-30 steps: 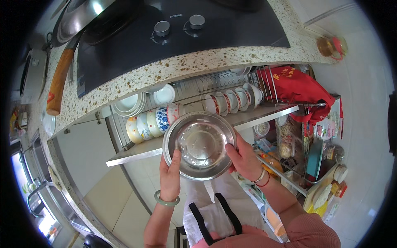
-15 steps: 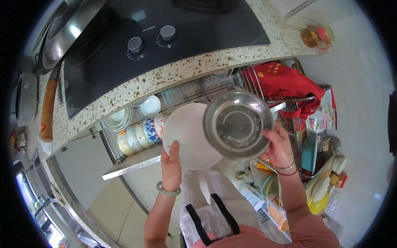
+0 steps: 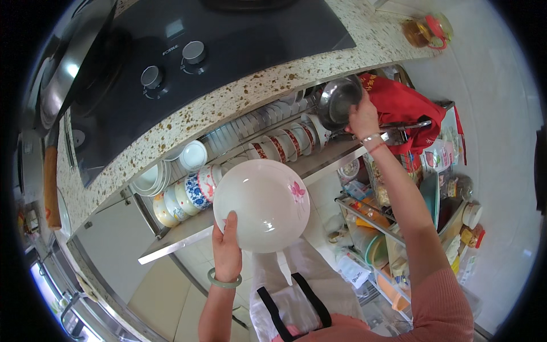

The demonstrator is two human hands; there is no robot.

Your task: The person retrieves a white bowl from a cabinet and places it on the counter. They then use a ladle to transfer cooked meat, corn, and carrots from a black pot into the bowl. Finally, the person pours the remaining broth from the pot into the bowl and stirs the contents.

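Note:
A white bowl with a pink flower [image 3: 268,199] faces up in front of my body. My left hand [image 3: 227,245] grips its left rim, thumb on the inside. At the right end of the pulled-out dish drawer, my right hand [image 3: 363,118] holds a steel bowl [image 3: 339,101] by its right edge. That bowl is tilted and sits partly over the drawer's wire rack. Beside it, several bowls with red-patterned rims [image 3: 279,147] stand in a row. Farther left in the drawer are upright patterned bowls [image 3: 196,188], a stack of white bowls [image 3: 151,179] and a small white dish [image 3: 194,155].
The speckled countertop [image 3: 239,97] with a black cooktop [image 3: 239,45] overhangs the drawer. A wok handle [image 3: 51,188] juts out at the left. Right of the drawer lies a red cloth bag [image 3: 399,108], above a rack crowded with containers [image 3: 376,251]. A glass jug [image 3: 424,31] stands on the counter.
My right hand has carried the steel bowl away from the white bowl, up and right into the drawer's far end. The white bowl's flowered inside is now uncovered; my left hand still holds it.

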